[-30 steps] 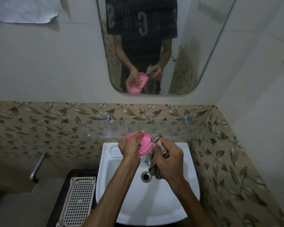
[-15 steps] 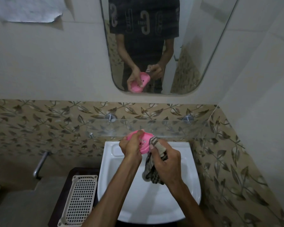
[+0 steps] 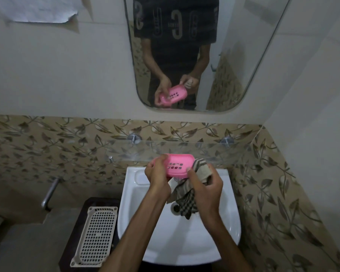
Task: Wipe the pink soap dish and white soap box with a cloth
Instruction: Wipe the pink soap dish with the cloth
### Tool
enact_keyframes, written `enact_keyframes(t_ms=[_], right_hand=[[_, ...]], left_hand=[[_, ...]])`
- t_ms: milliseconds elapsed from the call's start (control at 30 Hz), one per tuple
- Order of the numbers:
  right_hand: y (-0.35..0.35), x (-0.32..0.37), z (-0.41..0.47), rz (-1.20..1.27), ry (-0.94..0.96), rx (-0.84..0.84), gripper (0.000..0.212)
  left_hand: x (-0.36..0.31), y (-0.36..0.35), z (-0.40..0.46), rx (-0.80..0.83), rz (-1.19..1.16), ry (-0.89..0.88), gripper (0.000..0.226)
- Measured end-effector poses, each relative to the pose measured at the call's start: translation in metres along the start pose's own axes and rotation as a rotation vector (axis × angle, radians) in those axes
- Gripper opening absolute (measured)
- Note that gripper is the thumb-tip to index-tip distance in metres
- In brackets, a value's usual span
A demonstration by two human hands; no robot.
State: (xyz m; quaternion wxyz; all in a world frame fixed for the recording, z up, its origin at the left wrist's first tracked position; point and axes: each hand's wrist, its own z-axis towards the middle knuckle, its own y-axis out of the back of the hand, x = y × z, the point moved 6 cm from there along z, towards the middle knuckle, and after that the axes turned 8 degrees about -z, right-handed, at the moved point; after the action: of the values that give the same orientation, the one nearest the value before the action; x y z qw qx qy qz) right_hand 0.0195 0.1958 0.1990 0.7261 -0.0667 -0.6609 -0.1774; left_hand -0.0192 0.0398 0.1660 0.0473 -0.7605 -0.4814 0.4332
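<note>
So the pink soap dish [image 3: 178, 165] is up in the air over the back edge of the white sink [image 3: 220, 240], right in front of the clear glass shelf [image 3: 234, 153]. It's turned so the face with the drain holes points toward the camera. The left hand [image 3: 157, 176] has the dish by its left end, fingers curled around the rim and thumb on the front. The right hand [image 3: 205, 190] sits just to the right of the dish and a bit lower, fingers wrapped around a bunched-up checked cloth [image 3: 185, 201]. The top of that cloth is pushed against the dish's right end, and the rest hangs down from the fist over the sink's drain [image 3: 173, 208]. So basically the dish is sandwiched between both hands, left one holding it, right one touching it through the cloth.

Down to the left of the sink there's a white perforated tray [image 3: 95, 235] lying on a dark stand [image 3: 71, 238]. I can't tell if it's part of the white soap box or not. The mirror [image 3: 243, 55] on the wall above shows the person's reflection holding the pink dish too. Leaf-pattern tiles [image 3: 47, 146] run along the wall behind the shelf.
</note>
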Motion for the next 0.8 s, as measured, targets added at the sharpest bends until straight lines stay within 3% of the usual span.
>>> enact_keyframes(t_ms=[200,467,567,667,800], right_hand=[[0.015,-0.01,0.03,0.201,-0.273,0.077,0.003],[0.006,-0.019,0.023,0.435,-0.464,0.051,0.01],[0.007,-0.019,0.023,0.415,-0.451,0.063,0.013],[0.011,-0.017,0.022,0.291,-0.318,0.05,0.01],[0.013,-0.014,0.012,-0.01,-0.043,0.073,0.023]], left_hand=[[-0.011,0.002,-0.005,0.285,0.14,0.188,0.015],[-0.011,-0.014,-0.022,0.637,-0.004,0.15,0.067],[-0.009,-0.015,-0.023,0.612,0.039,0.154,0.08],[-0.005,-0.013,-0.02,0.518,-0.03,0.184,0.058],[-0.004,-0.008,-0.014,0.428,-0.09,0.187,0.041]])
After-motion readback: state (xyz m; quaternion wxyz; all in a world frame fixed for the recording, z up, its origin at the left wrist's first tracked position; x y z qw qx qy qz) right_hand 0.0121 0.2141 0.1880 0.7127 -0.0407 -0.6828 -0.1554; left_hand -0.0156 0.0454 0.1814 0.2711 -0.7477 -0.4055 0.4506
